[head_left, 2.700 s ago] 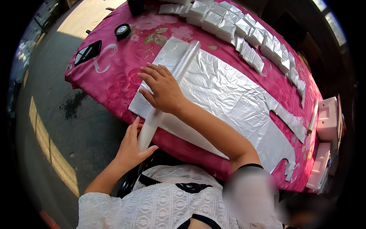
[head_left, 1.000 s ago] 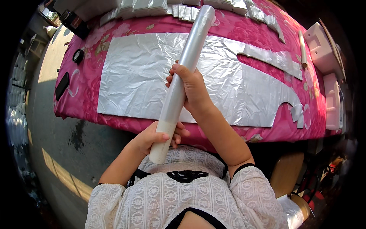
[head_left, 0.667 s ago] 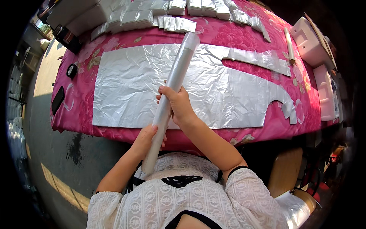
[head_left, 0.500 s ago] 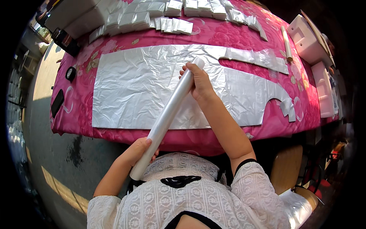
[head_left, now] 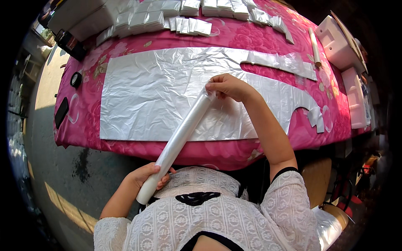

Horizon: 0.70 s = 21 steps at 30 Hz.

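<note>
A long roll of whitish translucent plastic film slants from close to my body up over the table. My left hand is wrapped round its near end. At the far end my right hand pinches the film's edge between thumb and fingers; the exact grip is partly hidden. Under the roll lies a flat, creased stack of silvery-white plastic aprons, its neck and strap cut-outs pointing right.
Folded plastic packets are piled along the far side of the pink flowered tablecloth. A phone, a black tape roll and a dark bottle are at left. At right stand a thin tube and foam boxes.
My right hand has shifted from wrapping round the roll's upper part to pinching at its far end, with the elbow swung right. The roll has moved slightly down and left.
</note>
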Each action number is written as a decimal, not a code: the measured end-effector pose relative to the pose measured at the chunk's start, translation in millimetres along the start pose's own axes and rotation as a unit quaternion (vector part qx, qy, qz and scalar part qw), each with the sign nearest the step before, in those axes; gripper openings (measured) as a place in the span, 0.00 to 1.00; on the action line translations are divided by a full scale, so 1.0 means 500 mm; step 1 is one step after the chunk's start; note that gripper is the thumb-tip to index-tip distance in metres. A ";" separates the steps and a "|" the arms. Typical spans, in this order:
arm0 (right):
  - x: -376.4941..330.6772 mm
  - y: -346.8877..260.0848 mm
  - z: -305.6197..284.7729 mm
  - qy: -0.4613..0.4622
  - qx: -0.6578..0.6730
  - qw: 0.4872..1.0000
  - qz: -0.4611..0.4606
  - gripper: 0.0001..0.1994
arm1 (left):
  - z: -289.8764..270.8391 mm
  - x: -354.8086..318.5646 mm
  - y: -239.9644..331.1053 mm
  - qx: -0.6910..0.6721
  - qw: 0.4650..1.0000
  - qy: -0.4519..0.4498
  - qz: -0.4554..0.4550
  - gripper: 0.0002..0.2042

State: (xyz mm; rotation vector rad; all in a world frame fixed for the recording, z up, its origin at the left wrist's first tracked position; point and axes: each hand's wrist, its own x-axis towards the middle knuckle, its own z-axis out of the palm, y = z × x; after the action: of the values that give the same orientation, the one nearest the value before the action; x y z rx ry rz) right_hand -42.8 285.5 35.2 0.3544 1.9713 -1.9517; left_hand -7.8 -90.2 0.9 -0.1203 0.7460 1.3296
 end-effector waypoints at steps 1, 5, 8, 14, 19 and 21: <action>0.002 0.003 -0.001 -0.037 0.000 0.999 -0.016 0.09 | 0.001 0.000 0.001 0.008 1.000 0.005 0.002 0.34; 0.008 0.010 -0.001 0.026 -0.050 0.997 -0.048 0.08 | 0.001 0.002 -0.002 0.024 0.999 0.010 0.027 0.34; 0.007 0.015 -0.011 0.092 -0.074 0.992 -0.033 0.09 | 0.009 -0.006 0.010 0.048 0.997 0.043 0.040 0.33; 0.020 0.044 -0.185 0.291 -0.127 0.944 -0.088 0.10 | -0.055 -0.073 -0.023 0.058 0.998 -0.003 -0.014 0.32; -0.034 0.049 -0.325 0.347 -0.143 0.922 -0.093 0.10 | -0.121 -0.176 -0.007 0.150 0.981 0.036 -0.117 0.26; -0.036 0.049 -0.320 0.335 -0.117 0.930 -0.097 0.09 | -0.121 -0.190 0.027 0.263 0.958 0.032 -0.108 0.24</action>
State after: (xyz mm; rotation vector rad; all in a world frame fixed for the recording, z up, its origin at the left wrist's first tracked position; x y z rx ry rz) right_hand -27.1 446.8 19.5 0.8864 2.7215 -1.8220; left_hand -50.0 -194.8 11.6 0.1781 1.0852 0.8891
